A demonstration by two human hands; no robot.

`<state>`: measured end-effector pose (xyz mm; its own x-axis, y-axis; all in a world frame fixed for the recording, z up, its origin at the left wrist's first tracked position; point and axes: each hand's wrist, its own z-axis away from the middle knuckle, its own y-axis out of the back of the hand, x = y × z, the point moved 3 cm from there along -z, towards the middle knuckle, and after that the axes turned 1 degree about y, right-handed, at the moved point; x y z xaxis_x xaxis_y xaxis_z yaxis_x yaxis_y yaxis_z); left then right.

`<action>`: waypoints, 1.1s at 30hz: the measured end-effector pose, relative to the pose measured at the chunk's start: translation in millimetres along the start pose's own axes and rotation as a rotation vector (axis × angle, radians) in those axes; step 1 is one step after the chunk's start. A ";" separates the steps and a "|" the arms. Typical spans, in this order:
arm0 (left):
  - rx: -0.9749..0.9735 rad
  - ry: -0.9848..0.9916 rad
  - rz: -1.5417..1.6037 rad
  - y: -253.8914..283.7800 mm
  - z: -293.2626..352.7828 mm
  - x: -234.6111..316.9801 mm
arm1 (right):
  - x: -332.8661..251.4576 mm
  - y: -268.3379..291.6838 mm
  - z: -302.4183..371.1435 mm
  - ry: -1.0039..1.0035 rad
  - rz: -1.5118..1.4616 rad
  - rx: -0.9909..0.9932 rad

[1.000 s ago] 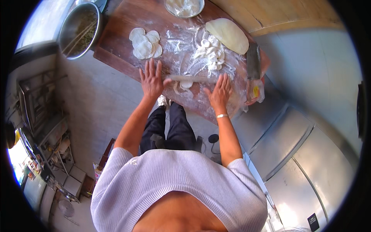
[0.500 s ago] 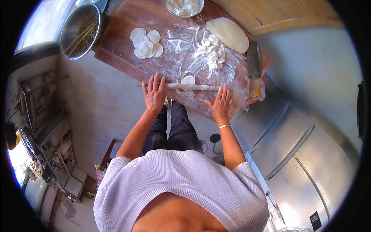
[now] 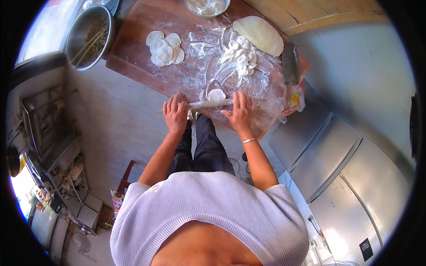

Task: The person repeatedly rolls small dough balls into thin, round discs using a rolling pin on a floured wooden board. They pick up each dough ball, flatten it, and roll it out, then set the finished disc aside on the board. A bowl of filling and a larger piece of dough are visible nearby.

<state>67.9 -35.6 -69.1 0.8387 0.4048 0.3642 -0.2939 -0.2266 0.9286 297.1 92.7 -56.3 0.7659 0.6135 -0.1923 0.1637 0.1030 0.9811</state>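
A thin wooden rolling pin point(image 3: 209, 104) lies across the near edge of the floured board. My left hand point(image 3: 176, 116) is over its left part, fingers bent across the wood. Over the right end rests my right hand point(image 3: 241, 113), thumb apart and fingers reaching across it; the palm hides that end. A small round dough wrapper point(image 3: 217, 95) lies flat just beyond the pin, between my hands. Farther left is an overlapping pile of rolled wrappers point(image 3: 165, 49). Small floured dough pieces point(image 3: 242, 55) are heaped right of centre, beside a large smooth slab of dough point(image 3: 258, 34).
The wooden board point(image 3: 133, 48) carries scattered flour. A wide dark blade point(image 3: 289, 64) lies at its right side, by a plastic bag point(image 3: 293, 98). At the far edge stands a bowl of flour point(image 3: 207, 15). A metal basin point(image 3: 77, 33) with green filling and chopsticks is far left.
My right hand has slid left along the pin, closer to my left hand. The pin has come slightly toward me, showing more of the wrapper. My left fingers look more bent.
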 end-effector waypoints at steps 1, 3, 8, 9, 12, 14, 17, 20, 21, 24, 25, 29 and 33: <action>-0.040 -0.013 -0.032 -1.8 -9.1 0.3 | 8.2 -1.3 0.3 -0.028 0.038 0.005; -0.122 -0.044 -0.096 -4.6 -32.7 1.6 | 22.5 -5.3 -4.5 -0.090 0.114 0.014; -0.103 -0.099 -0.082 -7.2 -79.7 2.5 | 23.3 -0.1 -39.0 -0.175 0.090 -0.055; -0.097 -0.121 -0.089 -7.1 -81.7 0.4 | 20.6 -0.3 -22.4 -0.156 0.073 -0.073; -0.252 -0.157 -0.065 -4.8 -33.8 -6.9 | 17.1 -5.7 42.5 -0.111 0.024 -0.145; -0.265 -0.133 -0.074 -6.5 -27.3 -4.6 | 18.0 -3.2 35.7 -0.112 0.077 -0.171; -0.144 -0.122 -0.092 -17.7 -74.9 -2.6 | 27.7 -1.5 -17.2 -0.160 0.044 -0.100; -0.090 -0.140 -0.084 -18.2 -109.7 6.1 | 35.0 -3.2 -48.0 -0.197 0.047 -0.022; -0.093 -0.177 -0.091 -17.0 -104.7 7.8 | 33.0 -4.5 -36.0 -0.189 0.047 -0.045; -0.160 -0.203 -0.091 -2.1 -61.6 8.9 | 17.5 2.1 24.8 -0.133 0.048 -0.162; -0.174 -0.201 -0.080 -4.1 -42.8 4.3 | 14.4 5.7 35.7 -0.128 0.036 -0.182; -0.078 -0.132 -0.059 -9.2 -17.0 -2.9 | -2.5 13.5 27.3 -0.025 -0.061 -0.207; -0.005 -0.124 -0.009 2.1 -16.1 9.1 | -22.9 13.9 -27.0 0.180 -0.173 -0.116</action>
<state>67.5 -18.1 -62.7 0.8915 0.2941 0.3446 -0.2881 -0.2189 0.9322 265.1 101.3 -37.7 0.6078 0.7073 -0.3609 0.2024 0.3014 0.9318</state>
